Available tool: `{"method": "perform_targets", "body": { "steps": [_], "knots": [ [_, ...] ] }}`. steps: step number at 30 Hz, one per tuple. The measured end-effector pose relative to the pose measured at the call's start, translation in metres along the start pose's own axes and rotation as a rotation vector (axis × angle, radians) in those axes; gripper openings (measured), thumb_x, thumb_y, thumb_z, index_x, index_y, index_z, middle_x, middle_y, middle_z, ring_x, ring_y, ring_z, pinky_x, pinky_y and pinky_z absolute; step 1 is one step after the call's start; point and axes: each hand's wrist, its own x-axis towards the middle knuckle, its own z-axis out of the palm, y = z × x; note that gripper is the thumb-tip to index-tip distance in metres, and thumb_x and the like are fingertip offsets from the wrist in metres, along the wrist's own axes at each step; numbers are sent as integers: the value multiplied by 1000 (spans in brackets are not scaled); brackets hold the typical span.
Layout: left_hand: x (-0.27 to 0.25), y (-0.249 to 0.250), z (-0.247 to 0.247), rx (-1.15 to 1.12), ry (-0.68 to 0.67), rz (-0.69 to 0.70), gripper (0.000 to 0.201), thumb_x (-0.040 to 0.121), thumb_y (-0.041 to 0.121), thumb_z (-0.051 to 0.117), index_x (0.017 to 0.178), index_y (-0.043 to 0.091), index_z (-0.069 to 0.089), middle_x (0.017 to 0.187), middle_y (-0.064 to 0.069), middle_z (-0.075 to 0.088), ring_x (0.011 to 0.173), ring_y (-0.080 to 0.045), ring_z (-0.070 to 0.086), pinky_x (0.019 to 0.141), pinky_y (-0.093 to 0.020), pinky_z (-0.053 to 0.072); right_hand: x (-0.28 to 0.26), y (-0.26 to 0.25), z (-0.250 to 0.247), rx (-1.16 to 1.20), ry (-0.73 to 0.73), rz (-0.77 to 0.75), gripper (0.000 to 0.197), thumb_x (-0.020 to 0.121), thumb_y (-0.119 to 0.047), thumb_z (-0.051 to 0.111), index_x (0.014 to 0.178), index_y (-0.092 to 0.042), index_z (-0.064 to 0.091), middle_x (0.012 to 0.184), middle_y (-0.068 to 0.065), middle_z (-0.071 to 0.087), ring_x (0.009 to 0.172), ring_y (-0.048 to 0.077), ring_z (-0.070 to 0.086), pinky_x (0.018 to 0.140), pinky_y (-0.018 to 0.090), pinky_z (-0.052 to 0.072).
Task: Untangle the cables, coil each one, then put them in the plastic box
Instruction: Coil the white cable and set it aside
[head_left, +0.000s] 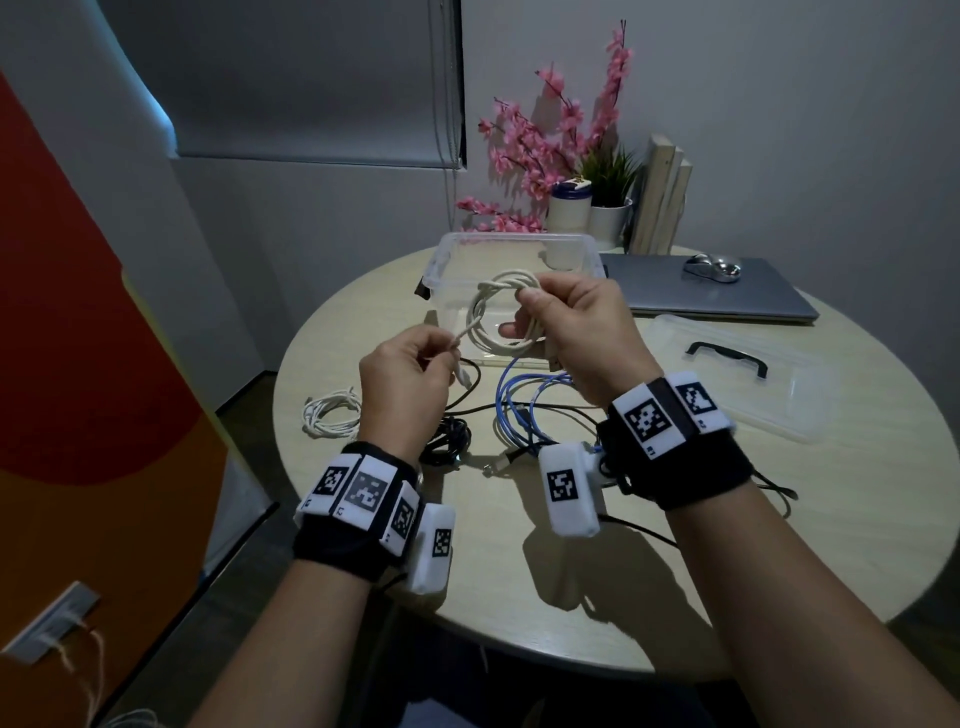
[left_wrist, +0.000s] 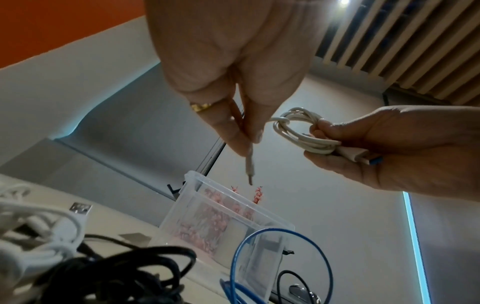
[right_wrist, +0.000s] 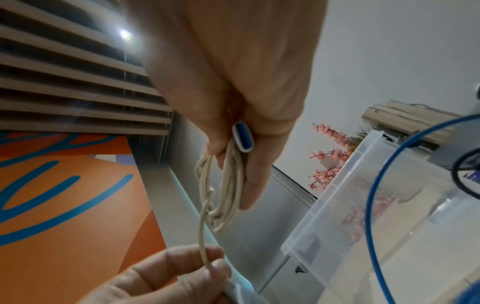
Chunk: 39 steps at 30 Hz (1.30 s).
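Right hand (head_left: 576, 332): I grip the coiled cream cable (head_left: 498, 317).
Left hand (head_left: 405, 384): I pinch its loose end.
Box (head_left: 519, 244): just beyond both, seemingly empty.

Plastic box (head_left: 519, 249) at far centre of worktop (head_left: 675, 519). Box lid (head_left: 753, 379) lies to its right, laptop (head_left: 717, 291) behind the lid with a mouse (head_left: 711, 267) on top. Potted plants (head_left: 587, 208) behind the box. One coiled cable (head_left: 332, 415) near left edge. Loose cable tangle (head_left: 519, 410) in front of the box. Both hands, left hand (head_left: 410, 374) and right hand (head_left: 576, 322), raised above the tangle, a coil (head_left: 498, 317) between them.
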Motion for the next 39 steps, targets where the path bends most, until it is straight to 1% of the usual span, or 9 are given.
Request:
{"method": "perform_targets", "body": {
  "steps": [6, 12, 16, 20, 24, 29, 34, 37, 39],
  "knots": [
    [-6, 4, -8, -407, 60, -223, 11, 85, -1, 66, 80, 9, 68, 77, -8, 69, 70, -14, 67, 72, -27, 57, -7, 1, 15, 184, -64, 109, 13, 96, -4, 50, 93, -6, 63, 68, 9, 57, 58, 15, 62, 63, 43, 60],
    [-4, 14, -3, -757, -32, -407, 13, 89, -7, 56, 85, 4, 61, 88, -15, 67, 77, -22, 66, 78, -27, 58, -10, 5, 13, 207, -51, 192, 11, 96, -9, 51, 91, -3, 60, 65, 3, 47, 46, 6, 58, 49, 29, 58],
    [-7, 15, 1, -785, -81, -431, 13, 89, -6, 56, 91, 3, 64, 79, -6, 72, 71, -13, 70, 73, -22, 58, -5, 12, 9, 114, 12, 162, 16, 95, -10, 54, 81, -9, 62, 60, -1, 50, 41, 7, 54, 45, 25, 54],
    [-10, 15, 1, -863, -83, -434, 12, 92, -3, 53, 98, -2, 64, 78, -9, 72, 73, -14, 69, 82, -29, 57, 0, 20, 7, 142, 57, 148, 18, 95, -8, 54, 79, -9, 62, 47, -9, 58, 43, 9, 58, 47, 23, 53],
    [-11, 16, 7, -805, -15, -397, 16, 79, -2, 70, 94, 3, 65, 85, -9, 70, 72, -13, 67, 75, -23, 58, 2, 28, 11, 133, 20, 152, 17, 95, -9, 54, 82, -8, 65, 61, 0, 64, 54, 16, 62, 52, 27, 55],
    [-9, 11, 13, -844, 52, -436, 15, 83, -5, 65, 96, 3, 62, 80, -10, 69, 69, -15, 66, 69, -24, 58, 5, 35, 14, 127, -11, 199, 13, 94, -9, 55, 86, -3, 63, 74, 9, 57, 62, 18, 58, 53, 25, 54],
    [-6, 7, 12, -851, -67, -480, 8, 95, 5, 52, 98, 8, 59, 77, -5, 70, 65, -11, 66, 54, -19, 53, 3, 38, 15, 200, -39, 291, 11, 92, -11, 58, 87, -4, 66, 68, 5, 55, 55, 13, 54, 52, 26, 55],
    [-7, 4, 10, -757, -200, -450, 17, 99, 10, 44, 97, 13, 61, 67, 8, 66, 67, -7, 61, 63, -19, 49, 3, 38, 14, 210, 0, 289, 11, 92, -10, 59, 85, -6, 66, 70, 5, 57, 58, 15, 57, 53, 24, 55],
    [-10, 5, 10, -708, -265, -432, 20, 100, 11, 41, 96, 14, 60, 68, 7, 61, 75, -14, 58, 67, -20, 45, 3, 39, 15, 215, 19, 275, 10, 91, -9, 59, 85, -6, 66, 76, 9, 59, 60, 17, 61, 49, 22, 54]
  ]
}}
